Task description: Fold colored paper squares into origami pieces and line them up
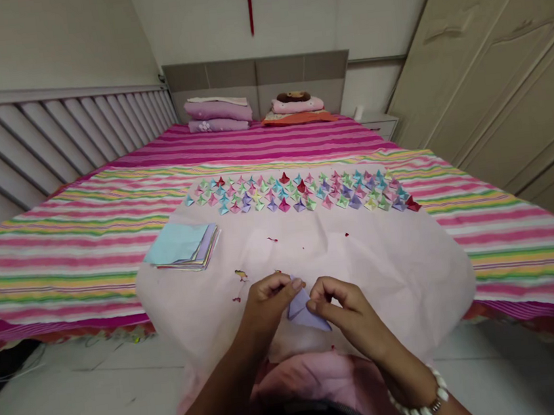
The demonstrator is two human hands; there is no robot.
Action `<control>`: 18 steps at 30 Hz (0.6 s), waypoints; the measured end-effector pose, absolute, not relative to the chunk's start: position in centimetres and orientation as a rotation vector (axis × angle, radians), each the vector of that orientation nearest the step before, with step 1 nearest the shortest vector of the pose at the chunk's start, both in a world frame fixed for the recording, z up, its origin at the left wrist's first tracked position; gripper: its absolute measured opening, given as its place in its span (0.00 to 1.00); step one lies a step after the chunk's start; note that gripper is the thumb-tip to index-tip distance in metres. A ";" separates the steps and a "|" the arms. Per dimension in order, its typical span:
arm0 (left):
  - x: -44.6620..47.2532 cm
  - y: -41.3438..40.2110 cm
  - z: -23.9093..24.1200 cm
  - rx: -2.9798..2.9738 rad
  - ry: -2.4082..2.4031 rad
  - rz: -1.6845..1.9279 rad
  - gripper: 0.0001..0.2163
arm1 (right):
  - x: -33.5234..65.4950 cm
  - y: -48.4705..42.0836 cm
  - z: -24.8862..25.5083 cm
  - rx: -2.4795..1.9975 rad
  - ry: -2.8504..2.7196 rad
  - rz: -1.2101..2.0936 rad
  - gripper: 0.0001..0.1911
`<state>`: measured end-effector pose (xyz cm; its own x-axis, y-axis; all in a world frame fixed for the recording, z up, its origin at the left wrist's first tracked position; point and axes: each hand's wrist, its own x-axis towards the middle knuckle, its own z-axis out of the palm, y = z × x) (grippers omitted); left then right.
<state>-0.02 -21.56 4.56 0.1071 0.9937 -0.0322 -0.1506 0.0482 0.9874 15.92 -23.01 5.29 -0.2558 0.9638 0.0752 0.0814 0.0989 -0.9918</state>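
Observation:
A small sheet of lavender origami paper [308, 318], partly folded to a point, is held up between my two hands near the front of the pale cloth. My left hand [272, 297] pinches its upper corner between thumb and fingers. On the paper's right edge, the thumb and forefinger of my right hand [339, 303] are closed. A stack of coloured paper squares [182, 245], light blue on top, lies to the left. Farther back stand rows of small folded paper pieces [284, 204] in red, green, blue, pink and purple.
The pale pink cloth [387, 268] lies over a bed with a striped cover [52, 238]. Folded bedding [217, 113] rests by the headboard [224, 78]. A slatted rail [51, 135] runs along the left, and a wardrobe [500, 65] stands on the right.

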 end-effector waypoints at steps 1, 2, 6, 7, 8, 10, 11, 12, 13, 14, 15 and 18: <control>0.2 -21.6 4.4 1.056 1.030 1.185 0.10 | 15.8 -23.0 5.2 -1.090 -1.461 1.325 0.10; 0.4 -21.7 4.2 1.000 1.020 1.190 0.10 | 15.7 -23.0 5.1 -1.100 -1.416 1.359 0.10; 0.7 -21.8 3.8 0.811 0.961 1.156 0.15 | 15.4 -22.9 4.6 -1.148 -1.176 1.431 0.10; 0.7 -21.9 3.8 0.820 0.919 1.126 0.19 | 15.4 -22.9 4.6 -1.156 -1.113 1.429 0.10; 0.6 -21.9 3.8 0.853 0.877 1.095 0.22 | 15.4 -22.8 4.5 -1.158 -1.061 1.419 0.10; 0.5 -22.1 3.8 0.952 0.854 1.035 0.18 | 15.5 -22.8 4.5 -1.152 -1.004 1.390 0.10; 0.4 -22.1 3.7 0.993 0.883 1.023 0.13 | 15.5 -22.8 4.5 -1.144 -0.998 1.376 0.10; 0.3 -22.2 3.6 1.018 0.931 1.025 0.09 | 15.5 -22.8 4.5 -1.132 -1.003 1.366 0.10; 0.2 -22.2 3.5 1.031 0.975 1.035 0.09 | 15.6 -22.8 4.6 -1.118 -1.019 1.358 0.10; 0.1 -22.2 3.4 1.037 1.001 1.045 0.10 | 15.6 -22.9 4.6 -1.099 -1.043 1.352 0.11; 0.0 -22.2 3.3 1.034 1.002 1.050 0.11 | 15.6 -23.0 4.7 -1.074 -1.074 1.348 0.11; -0.1 -22.3 3.1 0.983 0.935 1.048 0.13 | 15.6 -23.1 4.9 -0.996 -1.157 1.355 0.14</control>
